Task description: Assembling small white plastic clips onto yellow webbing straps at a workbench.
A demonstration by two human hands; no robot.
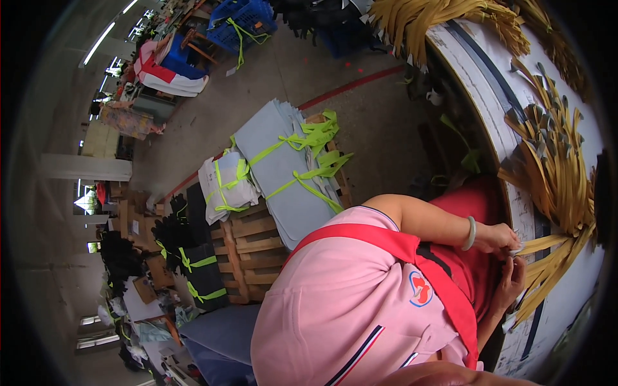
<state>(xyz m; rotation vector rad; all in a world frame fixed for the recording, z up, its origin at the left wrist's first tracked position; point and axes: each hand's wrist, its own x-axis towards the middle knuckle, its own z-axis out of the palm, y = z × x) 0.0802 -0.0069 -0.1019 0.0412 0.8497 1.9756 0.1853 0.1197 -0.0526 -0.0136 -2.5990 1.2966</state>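
Close together at the table's edge, my hands meet over the tip of a tan fabric-like strip (pixel 543 244). My left hand (pixel 494 238), with a pale bracelet on its wrist, pinches the strip's whitish end. Just below it, my right hand (pixel 510 282) has its fingers curled in against the same end; its exact grip is partly hidden. More tan strips fan out from a large bundle (pixel 560 193) lying on the white tabletop (pixel 582 270), many with grey tips. Several strands hang down beside my right hand.
Another strip bundle (pixel 425 19) drapes over the table's far end. To my left, grey sheets (pixel 270 167) and a white package (pixel 226 183), tied with lime bands, lie on a wooden pallet (pixel 251 241). Blue crates (pixel 241 26) stand farther off. A person (pixel 170 67) is at the upper left.
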